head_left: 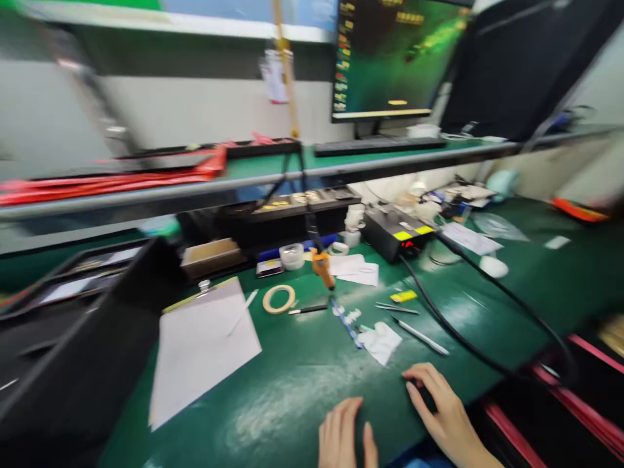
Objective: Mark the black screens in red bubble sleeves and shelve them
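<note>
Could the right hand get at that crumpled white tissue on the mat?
Probably yes: the tissue lies just ahead of the right hand, with only bare mat between them.

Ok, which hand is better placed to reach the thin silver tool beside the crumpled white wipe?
Probably the right. The right hand lies on the mat just below the near end of the silver tool; the left hand sits lower and further left.
</note>
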The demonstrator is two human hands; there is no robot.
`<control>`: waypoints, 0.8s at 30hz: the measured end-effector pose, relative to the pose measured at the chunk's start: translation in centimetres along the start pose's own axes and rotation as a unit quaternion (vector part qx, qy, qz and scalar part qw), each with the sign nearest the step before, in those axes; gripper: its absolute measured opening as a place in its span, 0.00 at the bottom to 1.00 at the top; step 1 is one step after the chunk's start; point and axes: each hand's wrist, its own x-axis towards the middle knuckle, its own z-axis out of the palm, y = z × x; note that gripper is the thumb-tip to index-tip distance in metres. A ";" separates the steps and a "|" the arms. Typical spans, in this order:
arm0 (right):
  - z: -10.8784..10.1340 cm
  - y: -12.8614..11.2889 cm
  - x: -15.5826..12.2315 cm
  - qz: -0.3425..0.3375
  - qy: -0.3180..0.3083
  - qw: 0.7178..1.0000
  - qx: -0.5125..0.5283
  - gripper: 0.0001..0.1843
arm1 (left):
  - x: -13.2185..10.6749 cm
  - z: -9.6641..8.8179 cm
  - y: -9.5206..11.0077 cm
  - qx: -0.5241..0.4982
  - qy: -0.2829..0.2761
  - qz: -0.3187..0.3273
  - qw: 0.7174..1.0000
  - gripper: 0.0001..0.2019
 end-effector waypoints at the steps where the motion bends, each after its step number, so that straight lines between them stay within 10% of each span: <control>1: 0.0 -0.1 -0.9 0.024 0.023 0.999 -0.023 0.14 | -0.1 0.7 1.8 -0.028 -0.040 0.047 0.998 0.18; 5: 1.5 -0.1 -4.1 0.066 0.051 0.994 -0.074 0.09 | -0.6 1.8 6.2 0.026 -0.120 0.121 0.985 0.22; 17: 4.0 0.0 -6.0 0.104 0.115 0.987 -0.035 0.06 | 0.7 1.1 4.9 0.158 -0.216 0.200 0.942 0.19; 24: -0.1 0.3 -4.8 0.204 0.182 0.960 0.060 0.11 | 2.7 3.7 6.4 0.138 -0.288 0.237 0.918 0.21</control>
